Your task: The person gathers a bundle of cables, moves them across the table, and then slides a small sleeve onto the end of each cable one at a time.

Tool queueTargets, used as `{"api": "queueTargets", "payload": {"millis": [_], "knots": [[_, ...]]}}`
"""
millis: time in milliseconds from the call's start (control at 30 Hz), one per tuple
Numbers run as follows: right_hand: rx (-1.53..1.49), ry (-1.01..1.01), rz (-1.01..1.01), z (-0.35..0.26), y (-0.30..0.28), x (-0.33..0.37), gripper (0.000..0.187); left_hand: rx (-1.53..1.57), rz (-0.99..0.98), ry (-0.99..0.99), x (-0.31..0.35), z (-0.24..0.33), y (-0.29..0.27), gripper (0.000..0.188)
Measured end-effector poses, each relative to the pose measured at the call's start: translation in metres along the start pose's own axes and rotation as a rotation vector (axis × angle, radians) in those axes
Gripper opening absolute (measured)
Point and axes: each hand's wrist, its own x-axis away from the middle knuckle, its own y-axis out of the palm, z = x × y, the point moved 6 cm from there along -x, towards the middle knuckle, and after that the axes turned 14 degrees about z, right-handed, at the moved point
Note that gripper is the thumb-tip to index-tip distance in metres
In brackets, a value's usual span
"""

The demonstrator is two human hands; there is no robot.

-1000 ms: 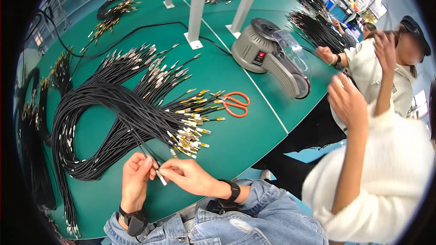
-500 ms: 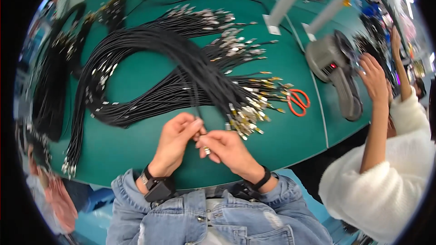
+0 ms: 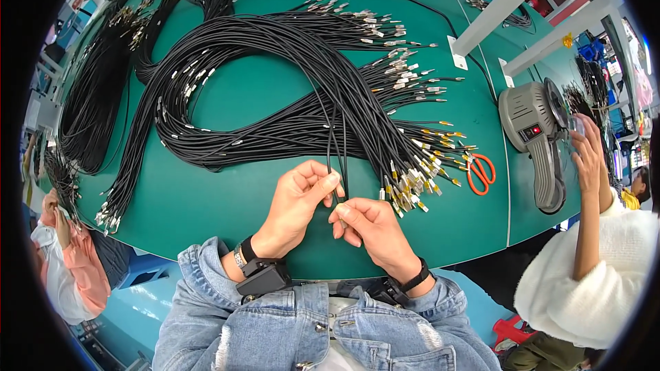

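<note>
Just thin black cables (image 3: 336,158) (metal-tipped)

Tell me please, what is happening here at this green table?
A person in a denim jacket pinches the ends of thin black cables between both hands: the left hand and the right hand meet just in front of a big looped bundle of black cables with metal connectors. Orange scissors lie to the right on the green table. Further right, another person's hand reaches to a grey tape dispenser.
</note>
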Motion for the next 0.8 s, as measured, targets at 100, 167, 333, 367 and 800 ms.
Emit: {"api": "queueTargets", "payload": {"millis": [100,167,333,367,800], "knots": [[-0.006,0.014,-0.013,0.002,0.0,0.0,0.024,-0.003,0.004,-0.009,-0.001,-0.001,-0.001,0.01],[-0.053,0.065,-0.034,0.003,0.004,-0.001,0.024,-0.005,0.006,-0.011,-0.002,-0.001,-0.003,0.01],[-0.223,0.13,0.018,-0.001,0.006,0.008,0.022,-0.031,0.033,0.04,-0.005,0.004,-0.007,0.008],[-0.225,0.119,0.028,0.001,0.005,0.007,0.022,-0.023,0.04,0.034,-0.004,0.003,-0.005,0.008],[0.571,-0.629,0.108,-0.072,-0.044,0.023,0.013,-1.215,-0.487,1.362,0.028,0.066,0.077,0.024]]}}
